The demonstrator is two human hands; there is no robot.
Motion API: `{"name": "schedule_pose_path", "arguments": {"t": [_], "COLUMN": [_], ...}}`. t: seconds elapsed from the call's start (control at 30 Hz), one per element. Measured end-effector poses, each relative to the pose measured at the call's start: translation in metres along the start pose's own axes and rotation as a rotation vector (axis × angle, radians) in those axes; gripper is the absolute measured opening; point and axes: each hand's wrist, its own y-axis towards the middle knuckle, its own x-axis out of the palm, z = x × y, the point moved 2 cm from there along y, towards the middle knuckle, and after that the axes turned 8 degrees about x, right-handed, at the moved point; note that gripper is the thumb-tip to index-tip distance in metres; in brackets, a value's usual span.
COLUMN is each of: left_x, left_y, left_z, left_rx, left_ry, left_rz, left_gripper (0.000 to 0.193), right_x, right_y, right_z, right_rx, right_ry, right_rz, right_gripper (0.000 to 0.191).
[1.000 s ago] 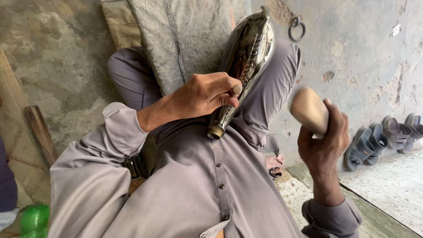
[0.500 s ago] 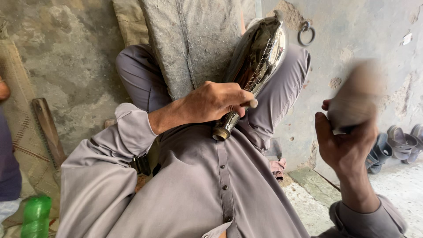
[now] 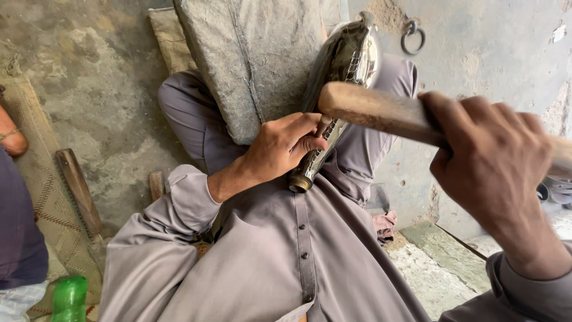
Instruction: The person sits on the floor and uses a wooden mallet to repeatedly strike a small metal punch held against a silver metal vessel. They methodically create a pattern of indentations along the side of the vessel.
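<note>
- Rough concrete floor below.
- I see left hand clamped on shiny metal vessel, at its neck.
- Right hand closed around wooden mallet, its head touching the vessel.

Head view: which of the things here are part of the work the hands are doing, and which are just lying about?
In use:
- shiny metal piece, gripped by the left hand
- wooden mallet, held by the right hand
- grey stone slab, beside the metal piece

Lying about:
- green bottle
- wooden stick on the floor
- iron ring on the wall
- sandal, far right
</note>
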Motion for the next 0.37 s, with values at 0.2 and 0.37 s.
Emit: {"name": "schedule_pose_path", "arguments": {"t": [0.2,0.37], "left_x": [0.001,-0.002], "left_y": [-0.005,-0.002], "left_z": [0.0,0.004], "left_rx": [-0.055,-0.029], "left_ry": [0.024,-0.017], "left_rz": [-0.026,-0.017], "left_gripper": [0.041,0.038], "right_x": [-0.003,0.014], "right_y": [-0.007,-0.029], "right_z": [-0.003,0.013], "right_rx": [-0.058,0.226], "right_ry": [-0.025,0.356], "right_rz": [0.098,-0.029], "right_gripper": [0.035,0.037]}}
